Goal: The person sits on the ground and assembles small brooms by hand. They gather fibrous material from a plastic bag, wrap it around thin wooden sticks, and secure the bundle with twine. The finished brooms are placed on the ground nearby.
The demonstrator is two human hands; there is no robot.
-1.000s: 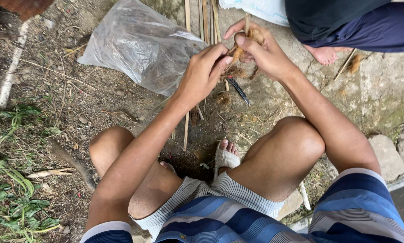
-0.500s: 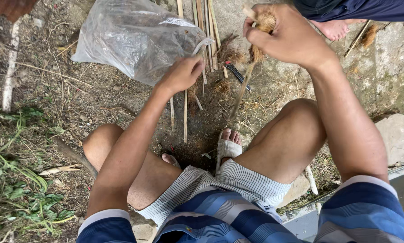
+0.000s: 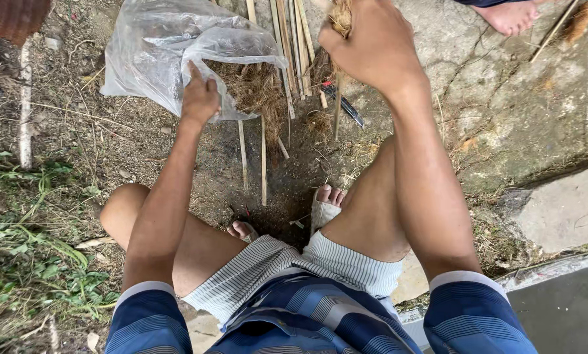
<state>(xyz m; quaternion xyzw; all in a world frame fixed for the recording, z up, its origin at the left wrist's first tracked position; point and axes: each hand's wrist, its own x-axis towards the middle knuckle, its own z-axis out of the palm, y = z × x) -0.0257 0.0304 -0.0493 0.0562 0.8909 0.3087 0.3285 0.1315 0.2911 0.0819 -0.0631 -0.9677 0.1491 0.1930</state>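
Observation:
I squat over bare soil. My left hand (image 3: 199,98) grips the rim of a clear plastic bag (image 3: 156,52) and holds its mouth apart; brown dry fibre (image 3: 258,92) shows inside. My right hand (image 3: 371,46) is raised at the top of the view, shut on a tuft of the same brown fibre (image 3: 341,16). Thin bamboo sticks (image 3: 287,39) lie on the ground between my hands, running from the top edge down toward my feet.
A small dark knife with a red part (image 3: 343,105) lies by the sticks. Another person's bare foot (image 3: 507,16) rests on the concrete slab (image 3: 504,98) at top right. Grass (image 3: 25,249) grows at left. A concrete edge (image 3: 563,262) runs at bottom right.
My left hand left the fibre bundle, moved down-left and took hold of the bag's mouth. My right hand kept the fibre and rose toward the top of the view.

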